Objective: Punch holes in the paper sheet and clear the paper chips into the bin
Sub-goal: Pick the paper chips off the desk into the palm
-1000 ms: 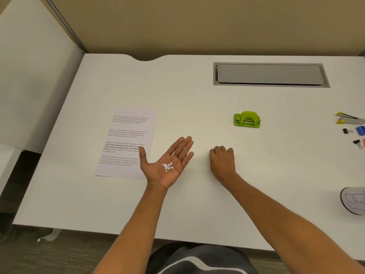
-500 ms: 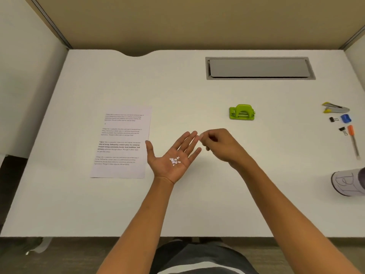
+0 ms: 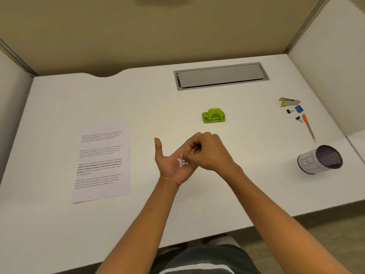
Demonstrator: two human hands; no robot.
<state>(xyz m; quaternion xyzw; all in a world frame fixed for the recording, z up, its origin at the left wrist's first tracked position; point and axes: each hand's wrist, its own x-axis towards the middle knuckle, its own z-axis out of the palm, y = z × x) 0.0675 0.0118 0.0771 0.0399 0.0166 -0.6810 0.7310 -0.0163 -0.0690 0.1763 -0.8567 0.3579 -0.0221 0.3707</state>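
My left hand is held palm up over the middle of the white table, with several small white paper chips lying in the palm. My right hand lies across the left hand's fingers, its fingertips pinched together just beside the chips. I cannot see whether a chip is between them. The printed paper sheet lies flat to the left. The green hole punch stands beyond the hands. A small mesh bin with a paper label stands at the right.
A stapler, a blue sharpener, two black binder clips and an orange-capped pen lie at the far right. A grey cable hatch is set in the back of the table. Partition walls enclose three sides.
My right hand lifted off the table and moved left onto the left palm, fingertips pinched. The left hand stayed palm up with the chips. The view shifted right, showing the whole bin.
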